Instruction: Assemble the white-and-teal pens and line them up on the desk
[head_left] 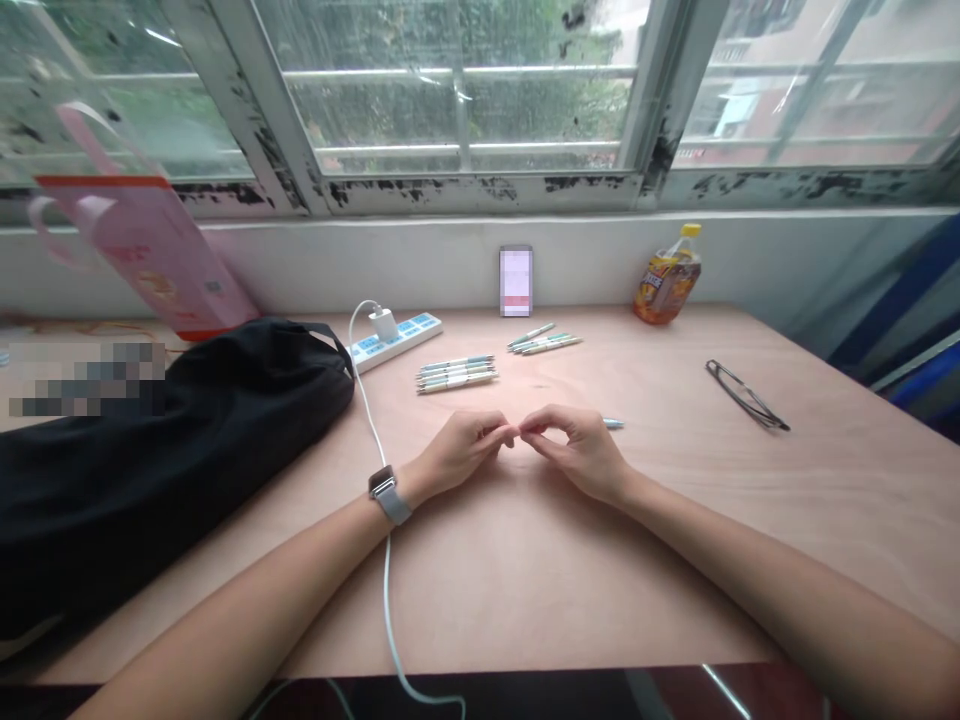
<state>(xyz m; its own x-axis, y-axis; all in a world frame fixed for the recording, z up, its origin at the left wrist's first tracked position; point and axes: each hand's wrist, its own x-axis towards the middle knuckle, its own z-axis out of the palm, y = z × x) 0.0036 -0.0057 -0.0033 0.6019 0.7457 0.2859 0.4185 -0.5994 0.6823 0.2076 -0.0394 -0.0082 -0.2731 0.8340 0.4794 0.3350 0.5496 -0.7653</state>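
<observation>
My left hand (474,443), with a watch (384,490) on its wrist, is closed in a pinch just above the table. My right hand (576,445) pinches too, its thumb and forefinger tips meeting the left fingertips. Anything between the fingertips is too small or hidden to make out. Behind my right hand, the end of a light blue pen (613,424) sticks out; the rest of it is covered. Beyond my left hand several pens (456,374) lie side by side in a row. A looser group of pens (546,342) lies farther back, to the right.
A black bag (172,450) takes up the left side. From a power strip (401,338), a white cable (367,400) runs under my left wrist. A phone (516,282) leans against the wall, a drink bottle (667,280) stands back right, and glasses (746,396) lie at right. A pink bag (150,250) stands back left.
</observation>
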